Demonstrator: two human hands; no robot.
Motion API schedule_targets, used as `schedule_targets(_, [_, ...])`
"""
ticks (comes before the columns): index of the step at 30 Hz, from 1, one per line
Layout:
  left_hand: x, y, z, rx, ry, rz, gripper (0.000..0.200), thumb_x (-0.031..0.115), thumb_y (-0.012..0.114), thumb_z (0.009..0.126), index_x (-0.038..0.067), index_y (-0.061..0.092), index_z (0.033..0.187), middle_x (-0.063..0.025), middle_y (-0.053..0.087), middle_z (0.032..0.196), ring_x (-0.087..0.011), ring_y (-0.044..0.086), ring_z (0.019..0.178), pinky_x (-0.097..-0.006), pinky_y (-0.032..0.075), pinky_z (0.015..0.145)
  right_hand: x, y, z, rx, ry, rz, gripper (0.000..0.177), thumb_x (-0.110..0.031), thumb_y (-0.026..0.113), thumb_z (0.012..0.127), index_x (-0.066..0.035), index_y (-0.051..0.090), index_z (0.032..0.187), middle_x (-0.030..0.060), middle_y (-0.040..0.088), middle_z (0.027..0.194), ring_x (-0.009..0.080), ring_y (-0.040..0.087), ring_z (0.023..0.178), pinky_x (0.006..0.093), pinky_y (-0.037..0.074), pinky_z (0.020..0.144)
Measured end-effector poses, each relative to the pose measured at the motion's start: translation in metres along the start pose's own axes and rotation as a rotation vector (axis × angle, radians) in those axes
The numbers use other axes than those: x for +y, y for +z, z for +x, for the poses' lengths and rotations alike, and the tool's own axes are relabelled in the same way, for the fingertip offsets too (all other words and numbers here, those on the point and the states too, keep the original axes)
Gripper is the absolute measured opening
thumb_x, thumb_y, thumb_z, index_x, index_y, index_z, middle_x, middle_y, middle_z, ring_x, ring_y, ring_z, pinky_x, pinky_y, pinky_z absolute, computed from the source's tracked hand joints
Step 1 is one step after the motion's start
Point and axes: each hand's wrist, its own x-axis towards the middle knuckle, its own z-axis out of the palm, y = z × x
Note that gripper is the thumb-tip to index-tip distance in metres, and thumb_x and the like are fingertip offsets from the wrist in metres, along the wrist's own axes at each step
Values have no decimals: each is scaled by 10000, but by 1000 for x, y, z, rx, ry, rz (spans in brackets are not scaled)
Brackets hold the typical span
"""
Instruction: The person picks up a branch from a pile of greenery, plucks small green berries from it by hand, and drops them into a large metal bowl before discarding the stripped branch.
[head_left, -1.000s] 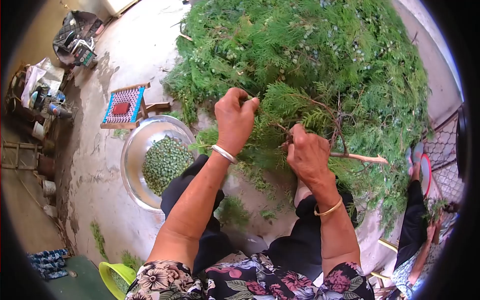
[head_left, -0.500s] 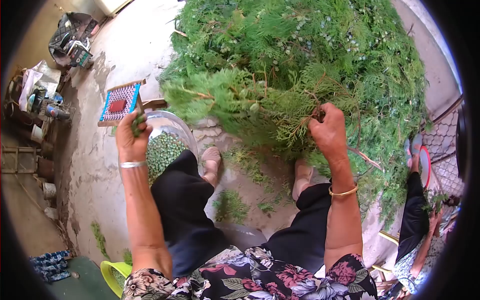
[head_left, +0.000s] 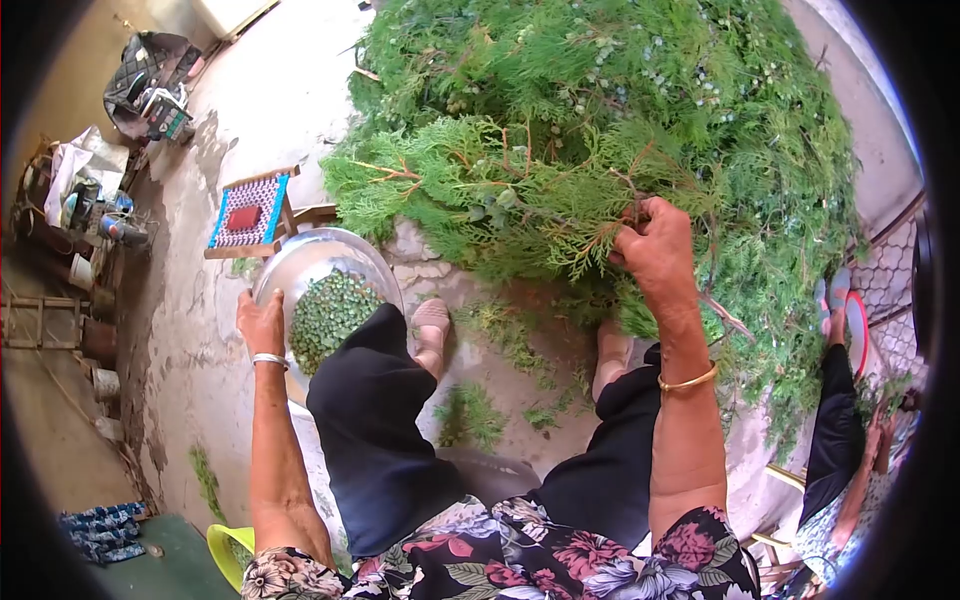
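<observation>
My right hand pinches a green branch with feathery leaves, which stretches left in front of a large heap of cut branches. My left hand is at the left rim of a round metal basin, thumb over the rim, its other fingers hidden. Small green berries lie in the basin, beside my left knee. No berries show in my left hand.
A woven stool with a red object stands beyond the basin. A yellow-green container is at the lower left. Another person sits at the right edge. Bags and pots line the left wall. Leafy scraps lie between my feet.
My left hand, earlier raised above the basin with green bits in it, has come down to the basin's rim. The branch in my right hand has moved little and hangs stiller.
</observation>
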Motion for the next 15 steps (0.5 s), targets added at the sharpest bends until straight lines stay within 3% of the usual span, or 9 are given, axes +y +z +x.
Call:
schedule_targets(2, [26, -4, 5, 72, 79, 16, 510, 258, 720, 708, -88, 593, 1060, -284, 618, 984, -408, 603, 885, -386, 464, 790, 5, 2, 4, 5, -32, -65, 122, -26, 634, 711, 58, 579, 780, 82, 593, 631, 121, 544, 520, 263, 432, 485])
schedule_targets(4, [67, -17, 17, -181, 104, -196, 385, 185, 689, 739, -70, 621, 1018, -221, 653, 912, -334, 634, 784, -358, 490, 730, 3, 4, 5, 18, -26, -81, 128, -31, 630, 707, 59, 581, 784, 91, 592, 629, 128, 544, 521, 272, 433, 493])
schedule_targets(6, [135, -39, 6, -418, 87, -637, 324, 134, 670, 767, -54, 627, 1027, -148, 671, 851, -219, 629, 690, -298, 500, 644, 2, 7, 5, 31, -20, -99, 135, -36, 625, 702, 59, 583, 787, 100, 592, 626, 135, 543, 522, 281, 435, 502])
schedule_targets(8, [204, -64, -19, -668, 97, -916, 302, 126, 629, 810, -94, 612, 1015, -101, 658, 815, -122, 617, 694, -228, 489, 587, 3, 10, 6, 77, -47, -123, 157, -52, 624, 702, 57, 586, 808, 116, 597, 635, 156, 553, 542, 298, 446, 524])
schedule_targets(10, [243, -62, -38, -840, 105, -1063, 337, 105, 619, 817, -117, 577, 1067, -116, 660, 827, -135, 620, 687, -236, 493, 570, 6, 14, 7, 93, -55, -135, 168, -59, 623, 702, 56, 587, 818, 122, 601, 646, 166, 559, 557, 306, 451, 539])
schedule_targets(13, [291, -48, -56, -882, -26, -1130, 305, 109, 629, 828, -106, 579, 1038, -110, 652, 805, -138, 618, 671, -227, 484, 539, 6, 16, 8, 101, -62, -145, 176, -64, 619, 705, 52, 588, 835, 135, 611, 671, 185, 570, 583, 318, 458, 567])
schedule_targets(15, [306, -30, -58, -921, -232, -1362, 208, 102, 633, 838, -67, 597, 953, -101, 640, 768, -150, 617, 643, -224, 476, 516, 4, 18, 6, 89, -62, -140, 175, -61, 616, 708, 48, 588, 842, 142, 616, 684, 195, 575, 594, 323, 461, 581])
